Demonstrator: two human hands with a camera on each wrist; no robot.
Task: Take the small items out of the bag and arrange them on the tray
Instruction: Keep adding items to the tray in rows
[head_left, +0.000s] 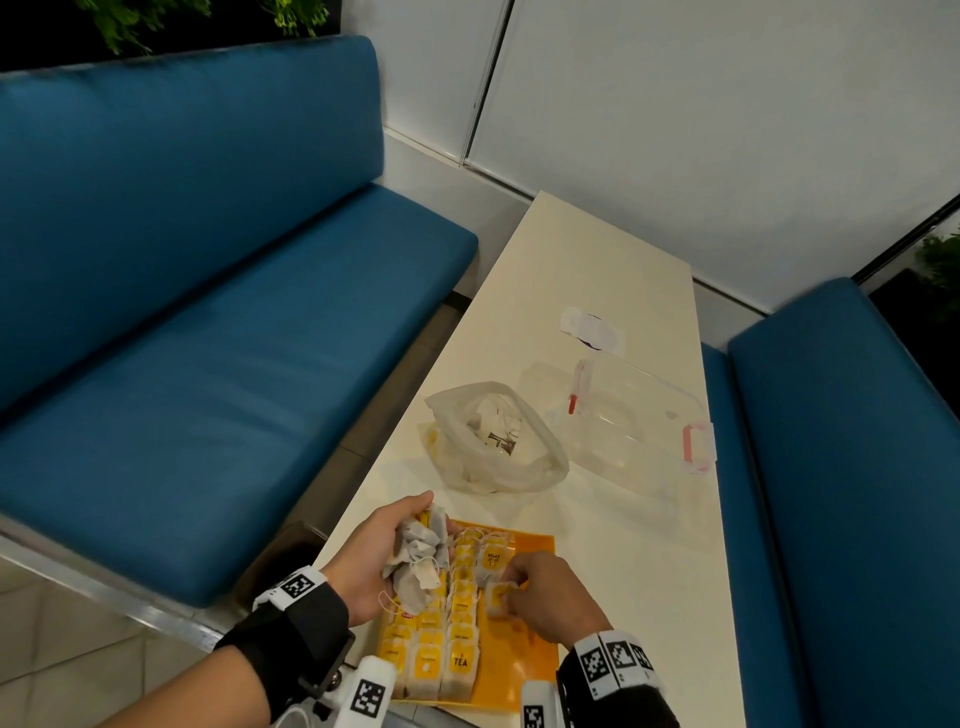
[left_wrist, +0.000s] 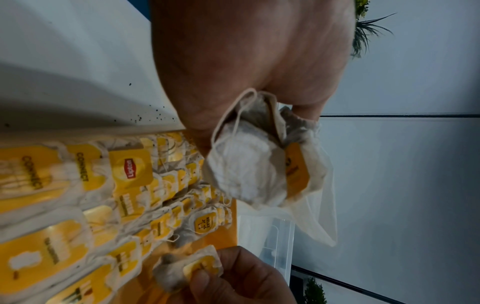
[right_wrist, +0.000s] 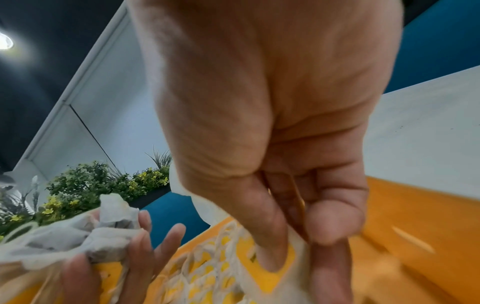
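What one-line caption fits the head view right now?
Left hand holds spare tea bags while right hand places one tea bag on the orange tray.

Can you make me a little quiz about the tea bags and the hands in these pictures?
1. True or false: the left hand holds a bunch of tea bags.
2. What does the right hand pinch? A) one tea bag B) the plastic bag C) the clear box
3. Fill in: the tea bags already set down lie in rows on the orange ____.

Key: 1 true; 2 A; 3 tray.
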